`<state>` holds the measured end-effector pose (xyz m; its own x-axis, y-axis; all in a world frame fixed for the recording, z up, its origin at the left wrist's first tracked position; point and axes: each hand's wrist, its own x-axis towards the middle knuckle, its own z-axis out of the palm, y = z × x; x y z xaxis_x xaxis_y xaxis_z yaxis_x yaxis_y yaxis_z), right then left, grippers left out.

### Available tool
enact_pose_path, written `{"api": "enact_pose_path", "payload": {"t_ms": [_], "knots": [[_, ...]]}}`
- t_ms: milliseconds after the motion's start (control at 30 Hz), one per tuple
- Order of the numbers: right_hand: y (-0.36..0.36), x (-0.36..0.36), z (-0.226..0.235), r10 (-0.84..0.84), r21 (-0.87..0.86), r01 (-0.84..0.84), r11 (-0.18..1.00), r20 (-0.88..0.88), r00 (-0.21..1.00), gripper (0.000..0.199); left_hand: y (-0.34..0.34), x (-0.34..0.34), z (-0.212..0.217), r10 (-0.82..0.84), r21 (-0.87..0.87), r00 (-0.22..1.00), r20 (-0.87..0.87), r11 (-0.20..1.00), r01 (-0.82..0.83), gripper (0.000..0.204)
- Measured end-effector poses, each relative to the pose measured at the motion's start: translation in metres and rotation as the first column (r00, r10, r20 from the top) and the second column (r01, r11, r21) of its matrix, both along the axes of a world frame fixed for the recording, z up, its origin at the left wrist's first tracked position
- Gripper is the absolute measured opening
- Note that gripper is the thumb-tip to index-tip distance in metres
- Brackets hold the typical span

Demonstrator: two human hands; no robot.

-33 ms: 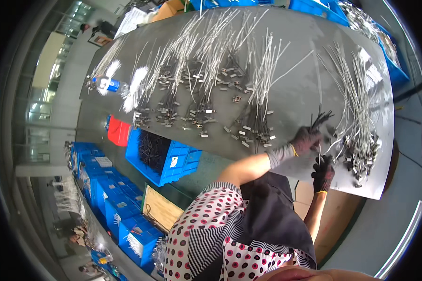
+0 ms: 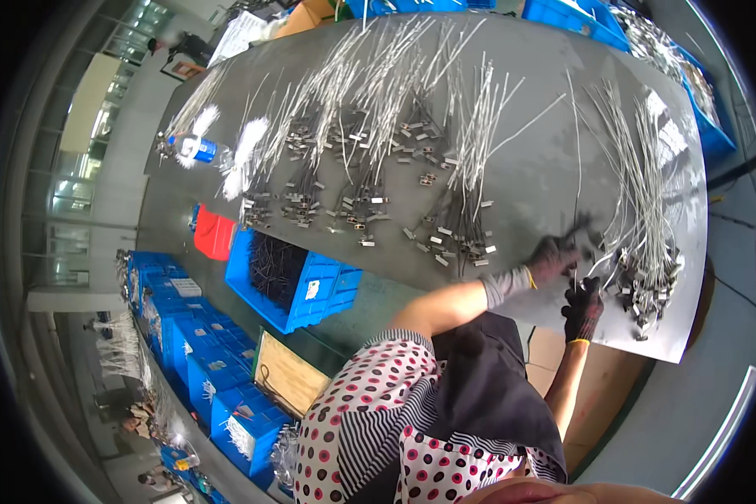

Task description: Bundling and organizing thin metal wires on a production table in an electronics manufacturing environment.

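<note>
My left hand (image 2: 553, 257), in a dark glove, is closed around a bunch of short black tubes (image 2: 578, 225), smeared by motion. Close below it, my right hand (image 2: 582, 311), also gloved, has its fingers bent together at the end of a thin pale wire; the exact grip is too small to make out. One long thin wire (image 2: 576, 134) runs up the table from between the hands. Just right of them lies a bundle of silvery wires (image 2: 638, 176) with small dark connectors (image 2: 647, 290) at its near end.
Several more wire bundles (image 2: 479, 126) with connectors spread over the grey table (image 2: 529, 160). A plastic bottle (image 2: 197, 149) lies at the left. A blue crate (image 2: 323, 290) of black pieces and a red bin (image 2: 215, 233) stand by the near edge. Blue boxes (image 2: 193, 336) line up lower left.
The black tubes in my left hand have blurred and dipped slightly. The long wire now shows farther up the table. My right hand is nearly still.
</note>
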<state>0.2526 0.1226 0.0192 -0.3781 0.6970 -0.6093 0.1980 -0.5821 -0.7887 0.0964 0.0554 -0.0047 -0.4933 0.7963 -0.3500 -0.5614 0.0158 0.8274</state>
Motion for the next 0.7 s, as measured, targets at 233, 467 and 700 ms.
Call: {"api": "enact_pose_path", "payload": {"t_ms": [233, 467, 700], "knots": [[0.034, -0.045, 0.008, 0.052, 0.06, -0.058, 0.997, 0.098, 0.994, 0.084, 0.008, 0.014, 0.014, -0.053, 0.013, 0.999, -0.004, 0.999, 0.053, 0.027], [0.044, -0.053, 0.01, 0.054, 0.145, -0.092, 0.985, 0.249, 0.967, 0.069, 0.01, 0.024, 0.016, -0.043, -0.123, 0.993, -0.114, 0.992, 0.028, 0.029], [0.026, -0.044, 0.001, 0.014, 0.141, -0.026, 0.99, 0.085, 0.996, 0.064, 0.016, 0.005, 0.018, -0.15, -0.046, 0.987, -0.058, 0.988, 0.148, 0.041]]}}
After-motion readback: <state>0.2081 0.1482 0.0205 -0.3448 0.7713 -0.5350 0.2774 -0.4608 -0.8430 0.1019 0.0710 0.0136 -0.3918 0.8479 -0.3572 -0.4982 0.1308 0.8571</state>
